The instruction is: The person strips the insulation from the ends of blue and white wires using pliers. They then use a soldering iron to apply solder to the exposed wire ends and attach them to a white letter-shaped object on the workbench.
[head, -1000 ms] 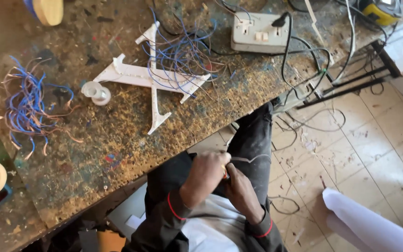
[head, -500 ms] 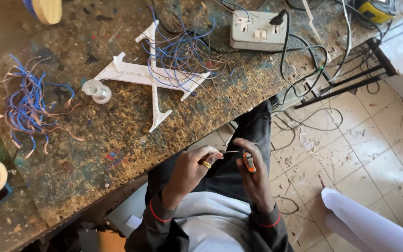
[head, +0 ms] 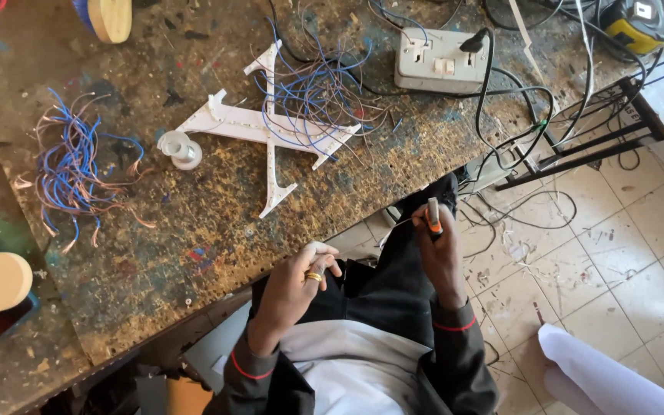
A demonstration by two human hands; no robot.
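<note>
Below the workbench (head: 194,253) edge I'm pinching a thin wire (head: 393,227) in my left hand (head: 301,284), right hand (head: 439,253) gripping the orange-handled tool (head: 433,217); keeping it taut seems wise

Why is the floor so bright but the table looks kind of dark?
Head view: daylight washes out the tiled floor at right, nearly to glare; the spattered workbench sits dimmer, darkest at its left edge. The hands, left and right, look fairly sharp, and the bench's edges tilt from the wide lens.

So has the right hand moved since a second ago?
Yes. The right hand, gripping an orange-handled tool, has pulled away from the left hand and up toward the workbench edge.
</note>
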